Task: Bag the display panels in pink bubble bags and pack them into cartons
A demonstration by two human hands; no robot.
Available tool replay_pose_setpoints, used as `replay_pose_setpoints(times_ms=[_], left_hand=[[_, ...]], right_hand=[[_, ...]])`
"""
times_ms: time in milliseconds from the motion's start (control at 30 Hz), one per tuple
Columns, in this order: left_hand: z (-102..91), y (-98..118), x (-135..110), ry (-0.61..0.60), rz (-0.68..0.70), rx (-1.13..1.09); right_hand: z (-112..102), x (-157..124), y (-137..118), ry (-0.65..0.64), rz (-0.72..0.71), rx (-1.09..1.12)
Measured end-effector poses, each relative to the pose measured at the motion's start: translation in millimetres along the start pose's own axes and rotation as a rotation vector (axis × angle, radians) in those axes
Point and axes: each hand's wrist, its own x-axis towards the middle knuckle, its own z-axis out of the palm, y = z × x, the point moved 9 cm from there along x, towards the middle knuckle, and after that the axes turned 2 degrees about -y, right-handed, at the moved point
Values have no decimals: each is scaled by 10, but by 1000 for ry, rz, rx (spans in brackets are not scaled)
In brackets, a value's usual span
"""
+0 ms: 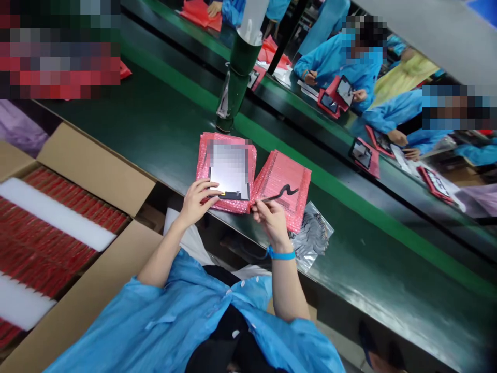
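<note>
Flat panel lies on a pink bubble-wrap sleeve, centre frame on the bench. Left grip closed on the panel's lower edge; right grip pinches a black flexible strip above a second sleeve.

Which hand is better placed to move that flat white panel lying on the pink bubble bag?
Probably the left hand: its fingers rest on the panel. The right hand is farther off, pinching a thin black strip above a second pink bubble bag.
</note>
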Motion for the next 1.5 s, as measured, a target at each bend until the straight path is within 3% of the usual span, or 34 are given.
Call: replay_pose_setpoints(times_ms=[100,200,300,467,1167,1500], left_hand=[[6,-5,27,-48,-20,-8],[-2,-7,33,-53,-25,-19],[-1,-22,20,-36,-27,-23],[7,-57,1,-13,-36,-33],[-17,-22,-8,9,-32,-15],[-12,-32,-4,-4,-52,-11]], right_hand=[[444,396,-118,-229,-5,-259],[749,730,-145,-400,-11,-455],[899,939,-126,-540,25,-591],[977,1036,-81,-737,119,-747],[1132,1083,-98,-863,191,-790],[1135,1098,-83,-838,163,-800]])
